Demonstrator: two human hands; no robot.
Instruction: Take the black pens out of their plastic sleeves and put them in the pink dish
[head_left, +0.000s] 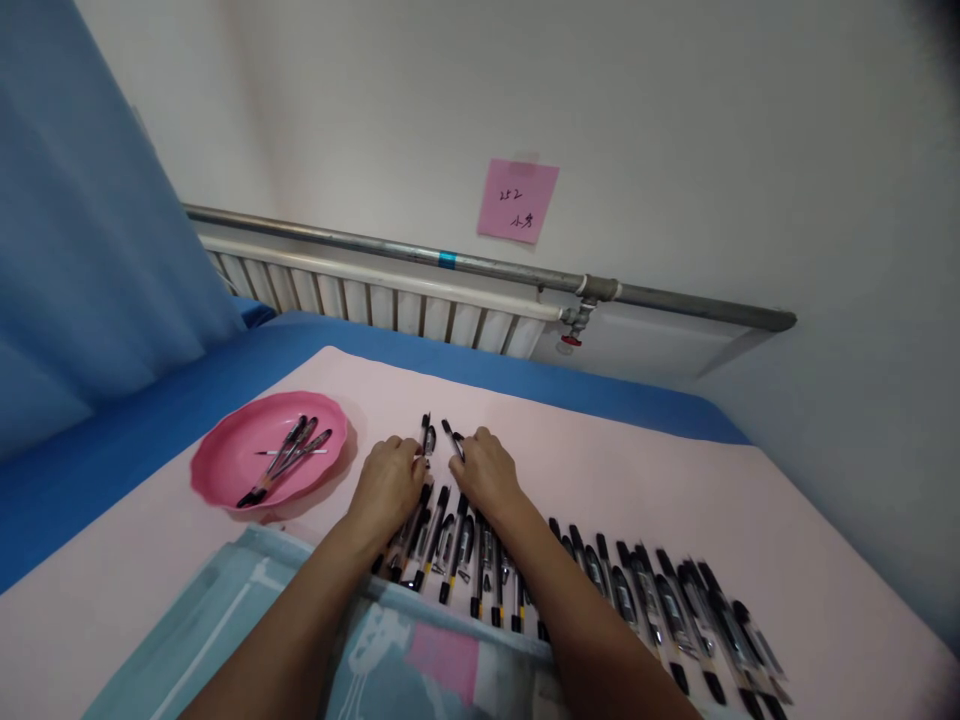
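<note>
My left hand [390, 480] is closed, with its curled fingertips down at the tabletop. A black-ended pen piece [425, 424] and a black pen cap [430, 440] are right at those fingertips; what the fingers pinch is hidden. Just to the right, my right hand [487, 470] is closed around a slim pen [452, 434], whose dark end sticks out toward the far left. Below both hands lies a row of clear-barrelled pens [440, 530] with black ends, loose caps and small parts among them. My right forearm covers part of the row.
At the left, a pink scalloped plate [217, 450] holds several pens and a thin refill. More pens [675, 610] lie at the lower right. A light-blue printed cloth [247, 600] covers the near edge. Behind the pink tabletop [615, 470] are a radiator [405, 310] and a pipe.
</note>
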